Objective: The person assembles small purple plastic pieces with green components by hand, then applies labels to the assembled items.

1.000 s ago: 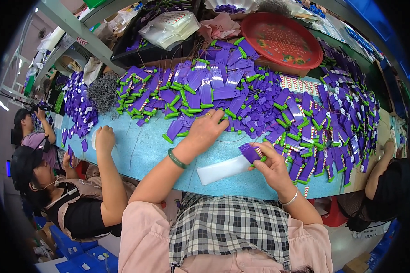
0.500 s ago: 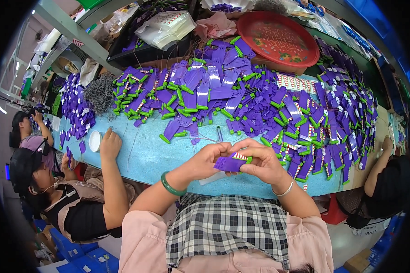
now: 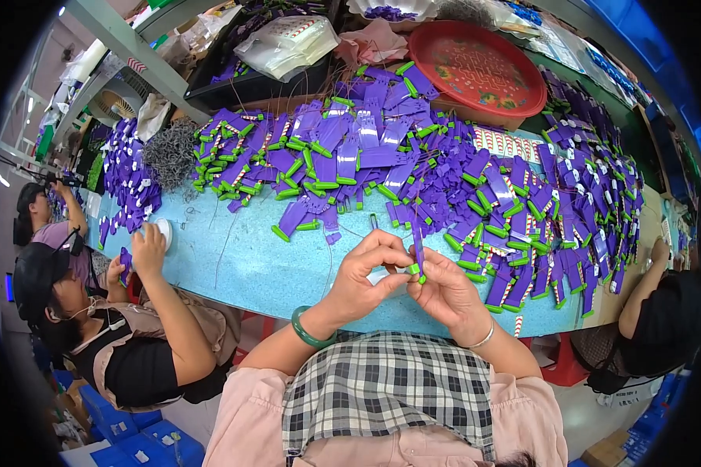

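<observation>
Thumb and fingertips of the left hand (image 3: 358,282) are clamped on the green end of a purple piece (image 3: 418,247), and the right hand (image 3: 452,294) pinches that same piece from its 4 o'clock side, so the 2 hands nearly meet. Piece and hands are above the near part of the blue table (image 3: 280,241), the piece turned almost edge-on. From it, a heap of purple-and-green parts (image 3: 366,148) spreads from 10 to 12 o'clock, and a second heap (image 3: 549,226) lies between 2 and 3 o'clock. A striped sticker sheet (image 3: 502,142) and a round red tray (image 3: 479,66) are both toward 1 o'clock, the tray farther off. Grey wire tangle (image 3: 177,156) lies near 10 o'clock; a co-worker's hand (image 3: 148,247) is at 9 o'clock, beside a white cup (image 3: 164,232).
</observation>
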The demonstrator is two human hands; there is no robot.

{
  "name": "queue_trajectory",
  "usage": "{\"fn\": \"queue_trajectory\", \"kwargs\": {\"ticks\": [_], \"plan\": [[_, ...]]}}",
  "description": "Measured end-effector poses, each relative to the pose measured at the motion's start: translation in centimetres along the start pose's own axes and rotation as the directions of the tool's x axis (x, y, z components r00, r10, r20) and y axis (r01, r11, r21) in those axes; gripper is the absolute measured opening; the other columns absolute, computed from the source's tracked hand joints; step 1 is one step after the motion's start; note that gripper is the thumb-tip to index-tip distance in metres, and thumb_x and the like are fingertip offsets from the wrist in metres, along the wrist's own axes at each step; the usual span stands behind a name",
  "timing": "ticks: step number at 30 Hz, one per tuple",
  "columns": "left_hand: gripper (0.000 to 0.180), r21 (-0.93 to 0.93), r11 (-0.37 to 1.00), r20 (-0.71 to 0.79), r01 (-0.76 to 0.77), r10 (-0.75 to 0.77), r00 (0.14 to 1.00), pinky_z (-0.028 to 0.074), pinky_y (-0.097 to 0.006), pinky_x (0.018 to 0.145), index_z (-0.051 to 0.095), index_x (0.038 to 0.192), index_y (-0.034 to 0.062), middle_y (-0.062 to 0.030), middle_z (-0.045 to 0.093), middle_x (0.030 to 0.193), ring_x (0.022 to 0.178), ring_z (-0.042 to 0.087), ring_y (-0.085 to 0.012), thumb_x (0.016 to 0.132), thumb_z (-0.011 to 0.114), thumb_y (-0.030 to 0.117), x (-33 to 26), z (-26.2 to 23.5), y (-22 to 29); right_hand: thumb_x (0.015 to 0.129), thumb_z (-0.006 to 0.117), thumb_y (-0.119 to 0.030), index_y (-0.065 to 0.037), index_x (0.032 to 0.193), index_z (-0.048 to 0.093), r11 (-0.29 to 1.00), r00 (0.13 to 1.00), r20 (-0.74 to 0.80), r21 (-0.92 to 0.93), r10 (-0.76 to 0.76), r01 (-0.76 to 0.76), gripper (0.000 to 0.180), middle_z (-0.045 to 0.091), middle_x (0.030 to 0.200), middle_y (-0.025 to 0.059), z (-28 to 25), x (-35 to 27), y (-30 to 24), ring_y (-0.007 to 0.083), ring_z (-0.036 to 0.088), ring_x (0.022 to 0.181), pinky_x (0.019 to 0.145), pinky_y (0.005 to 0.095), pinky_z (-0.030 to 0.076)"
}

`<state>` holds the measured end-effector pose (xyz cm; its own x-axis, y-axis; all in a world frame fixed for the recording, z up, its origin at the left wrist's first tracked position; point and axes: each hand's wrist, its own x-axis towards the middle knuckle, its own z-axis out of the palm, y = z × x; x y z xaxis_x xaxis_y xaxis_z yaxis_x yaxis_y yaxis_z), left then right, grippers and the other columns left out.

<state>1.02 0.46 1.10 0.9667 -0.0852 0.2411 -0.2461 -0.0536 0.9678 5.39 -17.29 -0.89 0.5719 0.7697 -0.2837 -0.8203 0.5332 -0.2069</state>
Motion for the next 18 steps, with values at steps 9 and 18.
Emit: {"fn": "queue_trajectory", "kwargs": {"ticks": [9,18], "plan": [[0.019,-0.778,0.592,-0.047,0.21,-0.388,0.92,0.054,-0.037,0.085,0.055,0.106,0.0022,-0.0127,0.064,0.099,0.089,0.063,-0.0226,0.087,0.058,-0.001,-0.1,-0.6,-0.1,0.082,0.063,0.002,0.001,0.117,0.059,0.464,0.812,0.168,-0.748,-0.559,0.475,0.035,0.058,0.094,0.0037,-0.4,-1.3,-1.2,0.012,0.057,0.083,0.075,0.0245,0.048],[0.016,-0.696,0.703,-0.118,0.146,-0.313,0.943,0.056,-0.034,0.08,0.061,0.104,-0.0013,-0.0108,0.065,0.097,0.091,0.064,-0.0188,0.088,0.06,0.001,-0.9,-0.2,-2.3,0.069,0.071,0.007,-0.01,0.107,0.069,-0.226,0.666,0.474,-0.875,-0.576,0.427,0.042,0.053,0.075,0.0022,0.8,-1.7,-0.7,0.01,0.05,0.068,0.059,0.0209,0.041]]}}
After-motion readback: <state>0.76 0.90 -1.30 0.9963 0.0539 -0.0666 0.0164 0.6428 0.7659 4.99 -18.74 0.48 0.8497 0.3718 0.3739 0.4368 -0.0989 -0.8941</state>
